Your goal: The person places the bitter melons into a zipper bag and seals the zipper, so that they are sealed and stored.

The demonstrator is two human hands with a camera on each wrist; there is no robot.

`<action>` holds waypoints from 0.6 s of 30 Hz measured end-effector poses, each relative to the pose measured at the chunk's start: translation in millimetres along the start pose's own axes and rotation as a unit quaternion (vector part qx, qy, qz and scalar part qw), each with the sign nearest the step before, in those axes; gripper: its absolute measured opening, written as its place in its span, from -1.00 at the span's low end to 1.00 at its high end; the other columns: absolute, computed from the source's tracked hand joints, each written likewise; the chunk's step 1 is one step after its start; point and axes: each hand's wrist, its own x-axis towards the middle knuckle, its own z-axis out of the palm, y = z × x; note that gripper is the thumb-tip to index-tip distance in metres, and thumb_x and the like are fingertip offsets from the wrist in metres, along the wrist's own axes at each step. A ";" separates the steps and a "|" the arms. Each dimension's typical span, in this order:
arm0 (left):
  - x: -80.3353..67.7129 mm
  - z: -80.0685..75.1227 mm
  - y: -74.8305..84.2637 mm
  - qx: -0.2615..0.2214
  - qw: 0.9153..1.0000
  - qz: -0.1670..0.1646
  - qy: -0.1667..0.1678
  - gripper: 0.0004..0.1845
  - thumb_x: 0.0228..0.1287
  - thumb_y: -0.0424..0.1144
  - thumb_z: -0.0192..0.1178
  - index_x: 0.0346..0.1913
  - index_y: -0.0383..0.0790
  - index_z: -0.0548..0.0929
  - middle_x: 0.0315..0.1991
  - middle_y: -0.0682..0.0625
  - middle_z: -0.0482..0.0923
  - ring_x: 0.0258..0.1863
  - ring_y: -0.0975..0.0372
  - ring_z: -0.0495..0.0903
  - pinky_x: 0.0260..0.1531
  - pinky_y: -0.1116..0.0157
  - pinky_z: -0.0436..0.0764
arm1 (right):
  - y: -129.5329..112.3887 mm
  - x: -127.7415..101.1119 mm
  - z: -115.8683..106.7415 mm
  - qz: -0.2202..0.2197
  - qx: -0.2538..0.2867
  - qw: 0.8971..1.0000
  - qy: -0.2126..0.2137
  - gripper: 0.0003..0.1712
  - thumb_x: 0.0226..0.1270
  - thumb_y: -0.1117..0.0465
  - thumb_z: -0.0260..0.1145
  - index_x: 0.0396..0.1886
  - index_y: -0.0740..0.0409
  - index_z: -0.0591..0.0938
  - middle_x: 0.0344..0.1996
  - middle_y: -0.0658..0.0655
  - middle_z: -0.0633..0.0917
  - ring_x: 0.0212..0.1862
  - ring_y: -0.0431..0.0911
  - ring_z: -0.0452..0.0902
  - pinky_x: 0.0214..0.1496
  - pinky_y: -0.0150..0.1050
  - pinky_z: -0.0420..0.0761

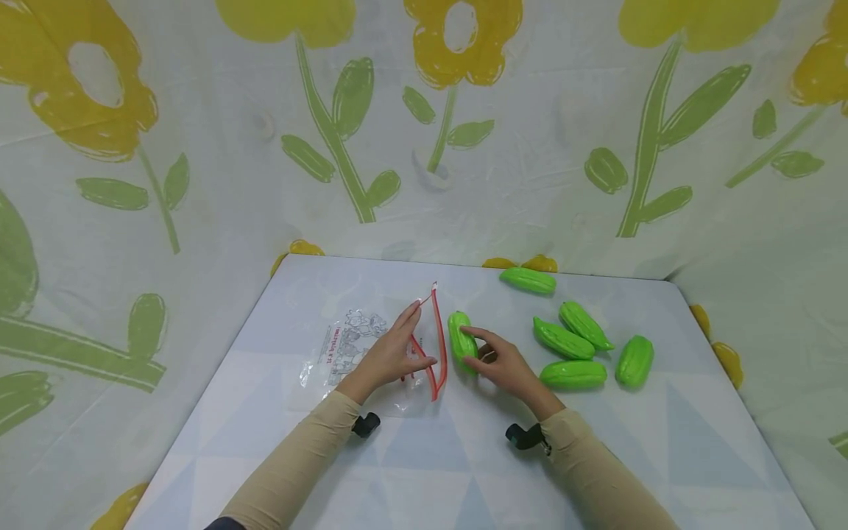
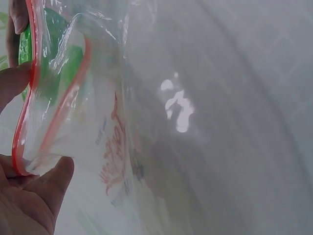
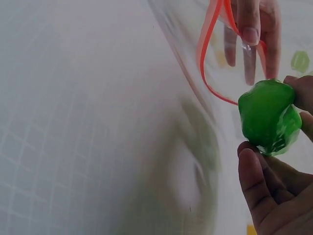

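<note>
You wear long tan sleeves, the left sleeve (image 1: 294, 464) and the right sleeve (image 1: 603, 475) both plain, lightly creased and reaching down to your wrists. The right one gathers into soft folds near its end. At the frame's bottom edge, a dark navy patch of cloth (image 1: 226, 524) shows against your left sleeve. Your left hand (image 1: 387, 353) and right hand (image 1: 506, 364) are bare. Beneath your left wrist sits a stubby black device (image 1: 366, 425) with a rounded end; a similar black unit (image 1: 525, 436) juts inward from your right cuff, with a small dark fitting beside it.
</note>
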 end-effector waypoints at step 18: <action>7.0 7.0 3.4 -0.006 1.000 0.008 -0.013 0.11 -0.05 0.16 0.36 0.46 -0.17 -0.02 0.49 0.11 -0.21 0.36 0.13 0.15 0.18 0.15 0.40 | 0.2 3.8 9.6 -0.041 0.001 0.999 -0.011 -0.36 0.16 -0.14 0.31 0.25 -0.53 0.33 0.03 -0.11 0.51 -0.20 -0.15 0.53 -0.21 -0.25 0.59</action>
